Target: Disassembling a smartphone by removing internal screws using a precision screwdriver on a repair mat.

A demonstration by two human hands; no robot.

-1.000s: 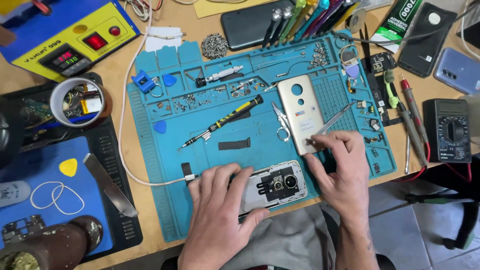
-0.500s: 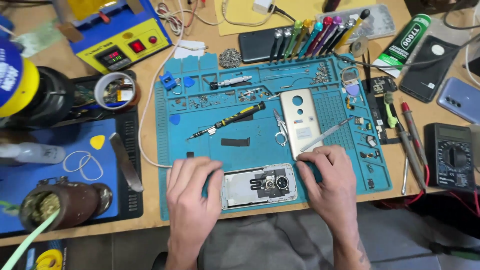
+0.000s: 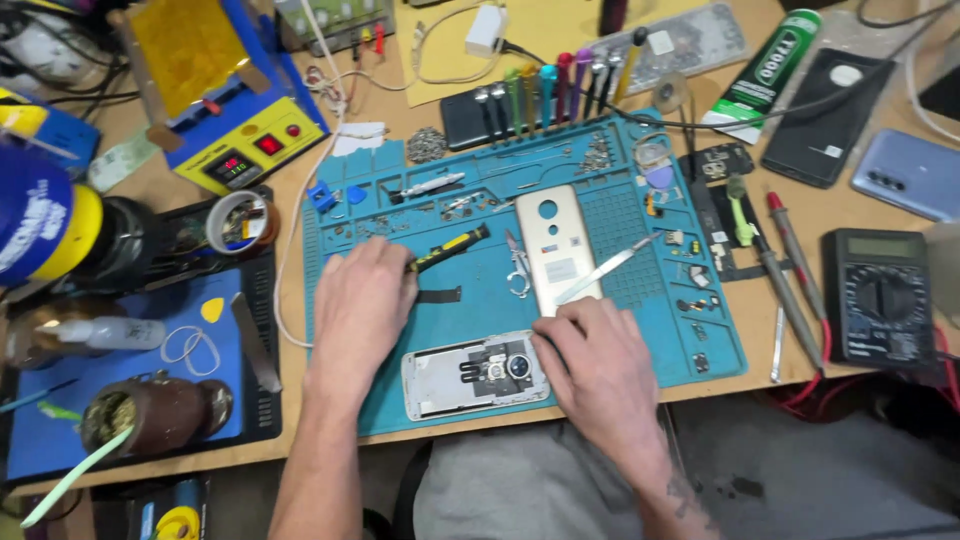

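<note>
Gripping slim metal tweezers point(image 3: 608, 272), right hand point(image 3: 590, 360), left hand point(image 3: 362, 300) on black-yellow screwdriver point(image 3: 450, 248)

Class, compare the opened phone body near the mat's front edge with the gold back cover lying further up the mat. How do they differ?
The opened phone body is silver-white and lies crosswise on the blue mat; the gold back cover lies lengthwise, pointing away from the person. The body shows its camera parts and inner frame; the cover shows only a smooth face with a round hole. The right hand touches the body's end; the cover lies untouched. Both rest flat on the mat.
</note>
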